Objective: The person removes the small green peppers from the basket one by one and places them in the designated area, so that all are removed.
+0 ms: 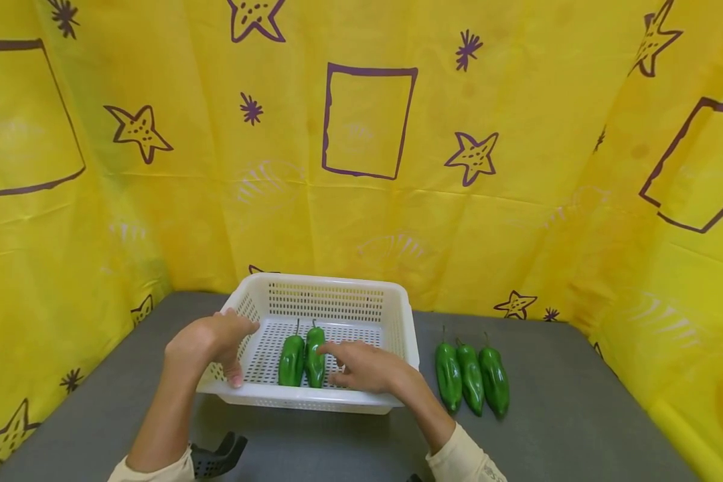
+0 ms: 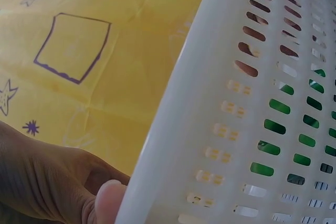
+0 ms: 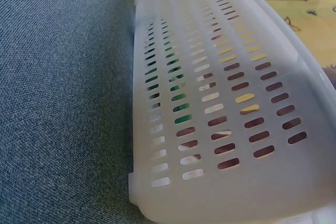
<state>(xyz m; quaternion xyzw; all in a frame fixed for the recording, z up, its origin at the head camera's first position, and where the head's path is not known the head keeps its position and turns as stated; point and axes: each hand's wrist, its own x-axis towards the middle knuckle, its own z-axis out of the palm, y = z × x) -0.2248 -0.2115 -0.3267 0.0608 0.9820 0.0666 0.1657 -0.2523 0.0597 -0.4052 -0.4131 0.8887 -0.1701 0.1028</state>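
A white plastic basket (image 1: 322, 396) with slotted walls stands on the grey table. Two long green peppers, a left one (image 1: 291, 361) and a right one (image 1: 315, 361), lie side by side on its floor, stems pointing away. My left hand (image 1: 213, 338) is over the basket's left front corner, thumb resting on the rim and fingers reaching inside. Inside the basket, my right hand (image 1: 367, 366) has its index finger stretched to the right pepper's side; whether it touches is unclear. Both wrist views look through the slotted wall, with green showing behind it.
Right of the basket, three more green peppers lie in a row on the table: a left one (image 1: 448, 376), a middle one (image 1: 471, 379) and a right one (image 1: 494, 381). A yellow curtain (image 1: 367, 221) with purple drawings surrounds the table (image 1: 554, 402) at the back and sides.
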